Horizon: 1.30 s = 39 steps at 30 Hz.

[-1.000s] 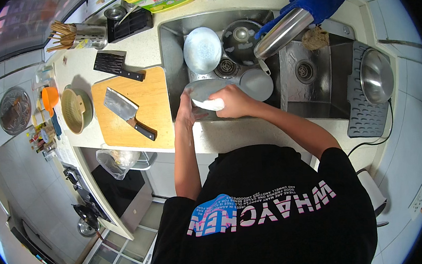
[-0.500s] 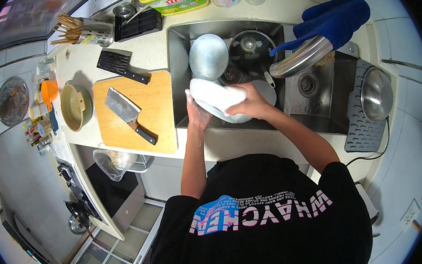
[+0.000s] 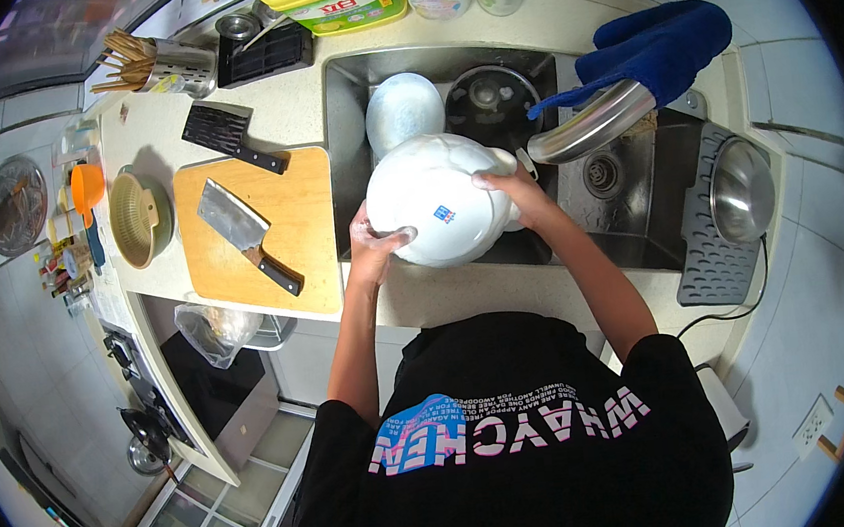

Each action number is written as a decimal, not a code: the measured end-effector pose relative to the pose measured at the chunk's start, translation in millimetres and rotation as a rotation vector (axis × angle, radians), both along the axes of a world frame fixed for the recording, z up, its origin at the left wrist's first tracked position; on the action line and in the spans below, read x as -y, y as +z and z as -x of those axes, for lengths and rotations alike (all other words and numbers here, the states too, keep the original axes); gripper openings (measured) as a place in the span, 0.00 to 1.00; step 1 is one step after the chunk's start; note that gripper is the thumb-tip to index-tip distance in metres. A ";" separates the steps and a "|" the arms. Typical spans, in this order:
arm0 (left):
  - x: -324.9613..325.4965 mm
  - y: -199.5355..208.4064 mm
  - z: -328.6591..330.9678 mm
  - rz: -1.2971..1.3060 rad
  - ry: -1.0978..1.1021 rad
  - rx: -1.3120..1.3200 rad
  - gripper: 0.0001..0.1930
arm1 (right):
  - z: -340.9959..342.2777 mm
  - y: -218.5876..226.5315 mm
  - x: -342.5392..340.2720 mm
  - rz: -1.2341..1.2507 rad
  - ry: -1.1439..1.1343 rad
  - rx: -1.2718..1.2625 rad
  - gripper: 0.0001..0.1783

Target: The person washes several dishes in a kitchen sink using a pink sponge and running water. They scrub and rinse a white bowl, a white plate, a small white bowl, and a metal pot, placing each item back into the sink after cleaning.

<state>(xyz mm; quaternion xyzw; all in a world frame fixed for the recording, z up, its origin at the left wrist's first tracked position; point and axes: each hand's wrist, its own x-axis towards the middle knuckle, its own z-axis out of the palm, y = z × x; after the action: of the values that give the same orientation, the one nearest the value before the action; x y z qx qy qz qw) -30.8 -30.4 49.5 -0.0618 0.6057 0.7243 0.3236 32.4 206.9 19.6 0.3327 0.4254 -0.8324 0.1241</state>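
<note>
Over the near part of the left sink basin, a large white dish is tilted with its underside facing up and a small blue mark on it. My left hand grips its left edge, the thumb lying on the underside. At the opposite edge, my right hand is closed on the dish too; whatever its hidden fingers touch beneath cannot be made out. Behind the dish, a white bowl and a dark pan lid with a knob lie in the basin.
Left of the sink, a cleaver lies on a wooden cutting board, with a black-bladed knife above it. A steel faucet draped with a blue cloth reaches over the sink divider. A metal bowl stands on a grey mat at right.
The dish has turned over, from its side edge showing to its underside facing up. My left hand has shifted from flat against the rim to gripping it with the thumb on top.
</note>
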 end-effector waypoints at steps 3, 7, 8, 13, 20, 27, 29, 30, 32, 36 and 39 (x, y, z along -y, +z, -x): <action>-7.9 27.4 -0.2 0.155 -0.075 -0.138 0.30 | -6.1 -39.6 6.2 0.105 -0.093 -0.041 0.28; -16.6 60.7 10.6 0.379 -0.258 -0.359 0.23 | -0.6 -73.1 24.7 0.098 -0.286 -0.004 0.29; -15.1 64.1 13.7 0.434 -0.320 -0.424 0.22 | 1.7 -69.7 32.4 -0.051 -0.298 0.025 0.31; -16.8 75.4 25.4 0.436 -0.316 -0.486 0.20 | 10.8 -65.1 30.6 -0.425 -0.492 0.121 0.15; -25.5 93.9 46.6 0.512 -0.254 -0.563 0.21 | 13.9 4.7 69.4 -0.514 -0.494 -0.407 0.11; -33.7 91.0 45.6 0.507 -0.240 -0.614 0.22 | 40.8 -13.7 65.0 -0.572 -0.532 -0.323 0.18; -33.3 89.7 49.3 0.510 -0.239 -0.614 0.22 | 39.6 -29.6 63.4 -0.498 -0.424 -0.119 0.17; -30.3 88.5 49.4 0.514 -0.244 -0.610 0.23 | 34.2 -39.3 66.5 -0.455 -0.372 -0.013 0.16; -25.9 85.3 45.0 0.476 -0.171 -0.642 0.26 | 23.2 -17.1 76.2 -0.301 -0.241 0.212 0.15; -9.4 78.4 39.7 0.244 0.038 -0.433 0.31 | 27.3 -12.8 79.1 0.048 -0.444 0.123 0.11; 2.4 61.4 34.6 0.159 0.144 -0.398 0.31 | 41.8 35.4 55.6 -0.360 -0.429 -0.132 0.11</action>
<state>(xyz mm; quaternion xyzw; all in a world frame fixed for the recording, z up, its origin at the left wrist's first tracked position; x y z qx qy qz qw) -65.5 -32.8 110.9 0.0142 0.7067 0.6935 0.1392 -9.5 151.4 55.0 0.3767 0.4935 -0.7706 -0.1440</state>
